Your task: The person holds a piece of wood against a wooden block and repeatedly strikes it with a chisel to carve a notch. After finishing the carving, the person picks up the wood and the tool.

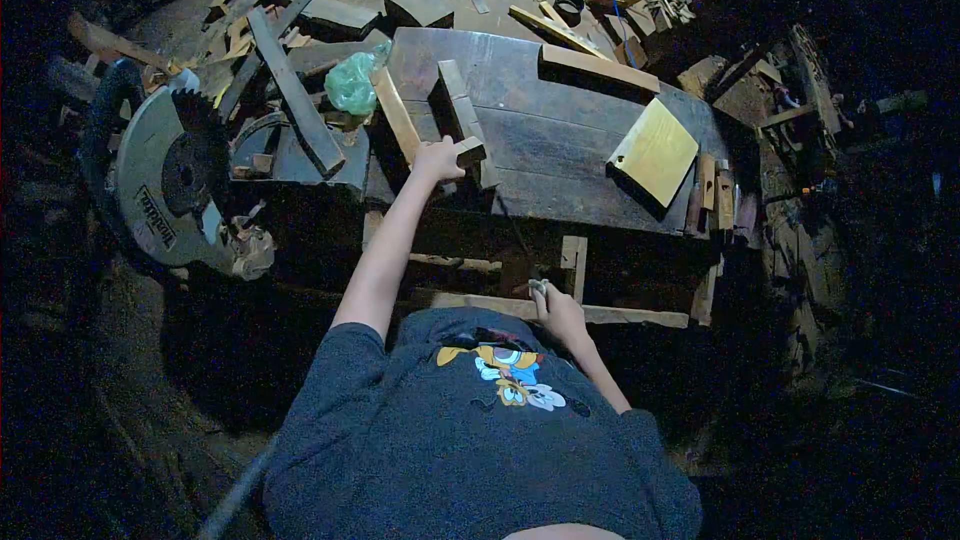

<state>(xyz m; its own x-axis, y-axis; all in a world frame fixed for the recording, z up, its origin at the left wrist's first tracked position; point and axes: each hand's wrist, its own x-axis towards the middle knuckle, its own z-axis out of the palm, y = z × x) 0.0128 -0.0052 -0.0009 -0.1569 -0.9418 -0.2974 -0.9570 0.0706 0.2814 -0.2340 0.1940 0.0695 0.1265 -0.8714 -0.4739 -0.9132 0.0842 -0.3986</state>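
Note:
My left hand point(437, 160) is closed on a short wooden block point(469, 151), near the front edge of the dark workbench point(540, 160). Beneath and beyond the block runs a long wooden strip point(458, 100). A paler board point(396, 115) lies just left of it, its near end by my wrist. Low in front of the bench, my right hand point(562, 315) is wrapped around the grip of what looks like a handsaw point(516, 232). Its thin dark blade, seen edge-on, slants up to the bench edge near the strip. Whether its teeth touch wood is too dark to tell.
A circular saw point(165, 180) with an exposed toothed blade stands at the left. Beside it are a dark plank point(295, 95) and a green plastic bag point(355, 82). A yellowish board point(655, 153), a curved wooden piece point(600, 68) and several wooden-handled tools point(708, 182) lie at the right.

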